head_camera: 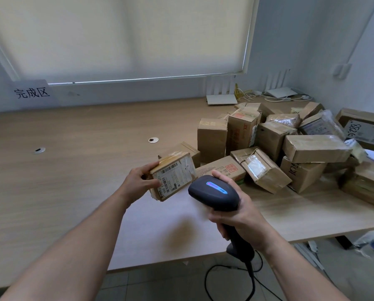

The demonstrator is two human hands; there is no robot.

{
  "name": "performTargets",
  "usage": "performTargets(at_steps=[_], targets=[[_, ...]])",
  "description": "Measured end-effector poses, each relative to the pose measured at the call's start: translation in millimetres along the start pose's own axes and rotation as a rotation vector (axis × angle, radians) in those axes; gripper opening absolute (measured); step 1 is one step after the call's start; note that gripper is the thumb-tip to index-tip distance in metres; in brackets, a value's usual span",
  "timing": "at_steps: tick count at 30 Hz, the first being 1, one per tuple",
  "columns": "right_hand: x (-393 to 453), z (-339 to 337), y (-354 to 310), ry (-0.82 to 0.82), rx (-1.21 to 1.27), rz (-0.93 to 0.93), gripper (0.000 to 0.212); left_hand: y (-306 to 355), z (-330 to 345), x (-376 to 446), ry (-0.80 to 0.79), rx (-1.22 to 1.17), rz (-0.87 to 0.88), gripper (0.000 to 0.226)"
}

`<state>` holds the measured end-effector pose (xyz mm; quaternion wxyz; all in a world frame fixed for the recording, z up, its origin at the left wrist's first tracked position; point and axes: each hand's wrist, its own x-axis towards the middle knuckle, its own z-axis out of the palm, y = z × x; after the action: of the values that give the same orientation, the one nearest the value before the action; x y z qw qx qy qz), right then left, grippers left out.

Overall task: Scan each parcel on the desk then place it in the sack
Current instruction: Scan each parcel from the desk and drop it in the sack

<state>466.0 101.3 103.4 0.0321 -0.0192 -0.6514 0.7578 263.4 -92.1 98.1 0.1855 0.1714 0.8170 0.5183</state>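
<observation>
Scanning parcel (pixel 173 175) over desk (pixel 73 159).
Left hand (pixel 138 181) gripping parcel by its left end, label up, tilted. Right hand (pixel 236 213) wrapped round scanner (pixel 213 193), blue light lit, just beside parcel. More boxes (pixel 290 146) piled right.

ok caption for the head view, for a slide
Left hand tilts a labelled parcel toward the barcode scanner gripped in the right hand, unscanned boxes piled behind.

Soft daylight comes through the drawn blind (pixel 125 38) across the top of the frame, with a bright strip along its lower edge. The desk (pixel 73 153) shows faint shadows. Wide-angle bending curves the edges; the corners look slightly soft.
</observation>
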Motion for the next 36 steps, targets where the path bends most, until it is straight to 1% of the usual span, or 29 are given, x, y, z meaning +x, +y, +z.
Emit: performTargets(at_steps=[6, 10, 12, 15, 17, 20, 24, 32, 36], targets=[[-3, -10, -2, 0.009, 0.007, 0.001, 0.088, 1, 7, 0, 0.009, 0.032, 0.016, 0.065], [-4, -13, -5, 0.016, -0.038, -0.003, 0.092, 1, 11, -7, 0.061, 0.018, 0.028, 0.066], [-3, -11, -10, 0.007, -0.067, -0.025, 0.092, -3, 11, -13, 0.126, -0.007, 0.031, 0.068], [0, -6, -17, -0.016, -0.081, -0.061, 0.092, -26, 8, -18, 0.231, -0.033, 0.028, 0.067], [3, 0, -21, -0.042, -0.086, -0.073, 0.092, -17, 10, -40, 0.321, -0.010, 0.042, 0.068], [9, 12, -21, -0.110, -0.087, -0.090, 0.092, -10, 11, -72, 0.432, 0.016, 0.038, 0.065], [18, 34, -16, -0.211, -0.081, -0.107, 0.092, -21, -1, -112, 0.579, 0.061, 0.007, 0.066], [27, 106, -18, -0.334, -0.104, -0.107, 0.091, -36, -55, -197, 0.854, 0.112, -0.053, 0.066], [26, 157, -22, -0.405, -0.124, -0.145, 0.091, -43, -82, -236, 0.944, 0.100, -0.043, 0.066]])
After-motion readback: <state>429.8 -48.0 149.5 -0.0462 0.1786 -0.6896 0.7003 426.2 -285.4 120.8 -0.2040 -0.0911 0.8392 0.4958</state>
